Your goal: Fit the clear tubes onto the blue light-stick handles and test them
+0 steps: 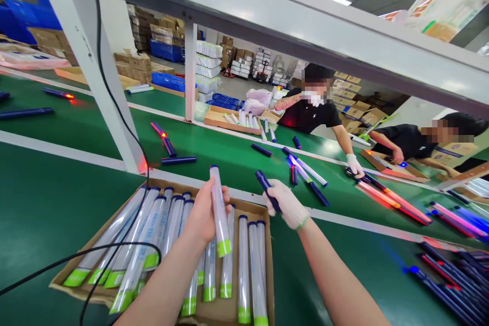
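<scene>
Head view records a production floor: a green conveyor belt (69, 204) runs beneath a white steel overhead frame (267, 15), with stacked cartons (164, 28) and blue plastic crates (166, 52) in the warehouse behind. A cardboard tray (252, 202) sits on the near side of the belt. Far beyond the tray, a second cardboard tray (233, 119) holds more tubes. To the right of the first tray, lit red and pink light sticks (393, 198) lie across the belt, and a dense group of dark-blue sticks (446, 280) lies lower right. Two co-workers in black shirts stand across the belt, up and to the right of the tray; the nearer one's white-gloved hand (355, 165) rests on the lit sticks. The tray holds clear plastic tubes (244, 270) with green ends, lying side by side. Above the tray, the bare left hand (204, 211) is clenched around a clear plastic tube (219, 204), held nearly upright, with a dark cap at the top. The white-gloved right hand (286, 204), just right of it, is clenched around a tilted dark-blue handle (267, 188) over the tray's far right corner.
</scene>
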The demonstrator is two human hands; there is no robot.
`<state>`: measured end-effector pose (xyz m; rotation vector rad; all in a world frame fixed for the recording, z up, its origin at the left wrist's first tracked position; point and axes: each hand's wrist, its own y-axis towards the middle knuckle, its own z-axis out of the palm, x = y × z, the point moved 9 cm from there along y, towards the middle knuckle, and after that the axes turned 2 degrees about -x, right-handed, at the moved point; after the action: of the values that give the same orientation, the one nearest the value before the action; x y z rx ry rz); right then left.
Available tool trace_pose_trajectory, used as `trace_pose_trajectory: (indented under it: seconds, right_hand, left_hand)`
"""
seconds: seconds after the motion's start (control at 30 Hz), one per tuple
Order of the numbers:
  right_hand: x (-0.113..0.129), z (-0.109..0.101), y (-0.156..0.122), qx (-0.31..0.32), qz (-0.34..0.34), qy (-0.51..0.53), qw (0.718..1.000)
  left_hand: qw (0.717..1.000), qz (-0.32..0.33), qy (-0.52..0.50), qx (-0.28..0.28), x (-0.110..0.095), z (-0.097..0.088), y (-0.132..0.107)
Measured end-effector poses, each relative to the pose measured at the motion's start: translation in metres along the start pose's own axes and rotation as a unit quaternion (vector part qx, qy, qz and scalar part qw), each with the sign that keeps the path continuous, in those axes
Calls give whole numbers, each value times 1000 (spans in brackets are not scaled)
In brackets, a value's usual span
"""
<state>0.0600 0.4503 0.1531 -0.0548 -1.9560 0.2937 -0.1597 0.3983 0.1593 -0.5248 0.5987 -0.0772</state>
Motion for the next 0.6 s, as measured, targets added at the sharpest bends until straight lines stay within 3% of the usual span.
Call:
trace_pose_trajectory:
  seconds: [0.13,0.23,0.3,0.37,0.5,0.6]
  right_hand:
    - [20,37,-125,114,-46,108,986]
    - [11,56,-188,135,17,88,987]
    - [-8,59,-207,96,76,20,992]
    - [-24,55,-212,31,85,-45,995]
    - [-25,52,-217,-79,-53,-153,984]
    - [-12,56,-227,-110,-136,-159,972]
  left_hand:
    - [996,55,-64,-23,-6,6,3]
    - [995,60,-73,-31,-3,10,-2]
    - [994,67,-82,-20,0,14,-7]
    - [993,71,-91,0,3,19,-14]
    - [992,77,-99,25,9,22,-25]
    - [991,76,-101,40,13,21,-28]
